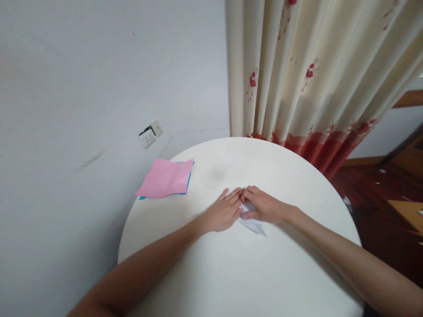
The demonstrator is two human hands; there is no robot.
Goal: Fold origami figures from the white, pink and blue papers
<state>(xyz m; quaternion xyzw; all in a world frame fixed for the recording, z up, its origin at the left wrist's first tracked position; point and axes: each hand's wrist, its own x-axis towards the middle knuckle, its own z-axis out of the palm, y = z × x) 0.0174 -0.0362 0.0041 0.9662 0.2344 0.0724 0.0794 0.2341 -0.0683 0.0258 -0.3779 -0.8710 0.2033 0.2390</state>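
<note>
Both forearms reach in from the near edge, from about seven and four o'clock, and meet just past the middle of the round white counter. Between them lies a folded white paper, a narrow pointed shape whose tip sticks out toward five o'clock from under the hands.

At nine o'clock of the paper, the left hand lies flat, palm down, fingers straight and together, pressing on the paper's left edge; its grip is spread open and holds nothing, most likely to pin the sheet so it cannot slide. At three o'clock of it, the right hand is curled over the paper's upper part, fingertips touching those of the left hand; its grip looks pinched on a fold, probably to sharpen a crease, though the fingers hide the contact itself.

Farther out, at ten o'clock on the counter's rim, a pink sheet rests on a blue sheet, overhanging the edge. A wall socket sits beyond it, and a flowered curtain hangs at one o'clock.
</note>
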